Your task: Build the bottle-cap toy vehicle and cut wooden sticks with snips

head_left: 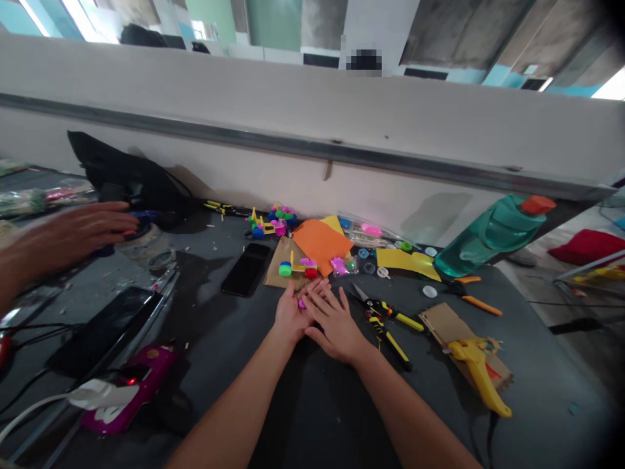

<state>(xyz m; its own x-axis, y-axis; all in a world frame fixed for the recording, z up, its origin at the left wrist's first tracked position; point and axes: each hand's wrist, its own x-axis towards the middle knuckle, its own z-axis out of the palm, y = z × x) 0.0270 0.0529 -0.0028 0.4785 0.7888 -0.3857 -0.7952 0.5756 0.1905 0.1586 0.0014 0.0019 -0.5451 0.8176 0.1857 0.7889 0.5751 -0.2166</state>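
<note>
My left hand (293, 314) is turned palm up, with a small purple lump (301, 303) lying in it. Across its fingers rests my right hand (334, 322), palm down with fingers stretched out, hiding part of the lump. Just beyond my fingertips a small toy car (297, 266) with a yellow body and green, blue and red wheels stands on a piece of cardboard (276, 270). Beside it lies a clear packet (350, 265) with a pink piece and a green one. Yellow-handled pliers (385, 316) lie to the right of my hands.
A teal bottle (478, 234) stands at the right, near orange-handled pliers (471, 296) and a yellow glue gun (481, 371) on cardboard. A dark phone (247, 269) lies left of the toys. Another person's hand (92, 225) reaches in at left, above a clear jar (146, 247).
</note>
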